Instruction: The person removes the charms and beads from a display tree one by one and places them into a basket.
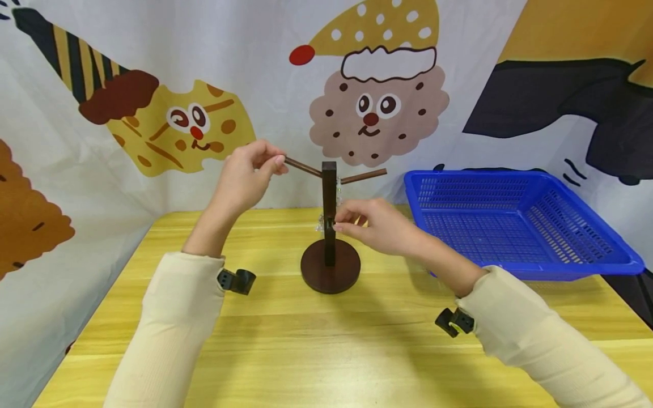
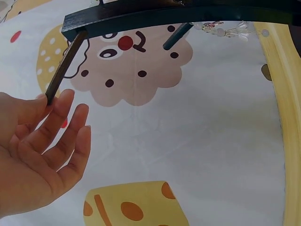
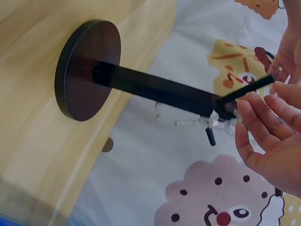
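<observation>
L hand [image 1: 250,175] pinched the tip of the L peg [image 1: 303,166] on the dark wood jewelry stand [image 1: 330,245], upright nr back-ctr of the wood-grain table [image 1: 285,351], L of the blue plastic basket [image 1: 571,268]. R hand [image 1: 374,225] had bent fingers close tog. at the post; can't tell if they gripped anything. Clear beaded strand [image 2: 221,32] hung nr the R peg [image 1: 364,177].

The head view is bright, glare whitening the wood-grain tabletop [image 1: 347,354]; both wrist views look dimmer, lens distortion bowing the post [image 2: 141,16].
</observation>
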A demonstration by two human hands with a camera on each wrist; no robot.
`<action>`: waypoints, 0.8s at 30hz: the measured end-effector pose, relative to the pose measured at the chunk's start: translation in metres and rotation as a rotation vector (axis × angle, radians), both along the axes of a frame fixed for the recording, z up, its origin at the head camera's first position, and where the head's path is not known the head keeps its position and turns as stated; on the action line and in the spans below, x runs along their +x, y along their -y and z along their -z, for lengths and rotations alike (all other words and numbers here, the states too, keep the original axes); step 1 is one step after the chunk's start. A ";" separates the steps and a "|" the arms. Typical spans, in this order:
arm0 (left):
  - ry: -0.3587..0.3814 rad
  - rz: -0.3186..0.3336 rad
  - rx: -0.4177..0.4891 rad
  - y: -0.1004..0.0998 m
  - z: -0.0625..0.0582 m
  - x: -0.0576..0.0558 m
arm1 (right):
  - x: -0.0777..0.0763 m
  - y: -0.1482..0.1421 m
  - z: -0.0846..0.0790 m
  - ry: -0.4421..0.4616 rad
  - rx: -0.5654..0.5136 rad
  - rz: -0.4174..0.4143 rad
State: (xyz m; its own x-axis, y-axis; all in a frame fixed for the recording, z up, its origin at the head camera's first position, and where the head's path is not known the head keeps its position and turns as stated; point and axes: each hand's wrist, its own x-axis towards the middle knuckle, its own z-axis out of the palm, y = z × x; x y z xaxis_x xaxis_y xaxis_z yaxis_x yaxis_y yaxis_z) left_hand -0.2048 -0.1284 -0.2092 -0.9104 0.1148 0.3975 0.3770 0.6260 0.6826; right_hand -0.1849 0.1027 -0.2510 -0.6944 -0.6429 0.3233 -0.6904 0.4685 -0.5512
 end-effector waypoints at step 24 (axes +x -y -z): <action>0.023 -0.008 -0.005 0.000 0.000 0.002 | -0.020 -0.003 0.000 0.006 -0.048 0.131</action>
State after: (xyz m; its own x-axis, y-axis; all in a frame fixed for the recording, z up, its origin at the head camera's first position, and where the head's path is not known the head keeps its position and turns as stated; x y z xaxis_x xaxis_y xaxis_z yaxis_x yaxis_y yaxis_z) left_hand -0.2027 -0.1284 -0.2092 -0.9200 0.1099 0.3763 0.3567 0.6325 0.6875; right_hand -0.2047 0.1057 -0.2505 -0.7735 -0.5305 0.3469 -0.6216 0.5277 -0.5790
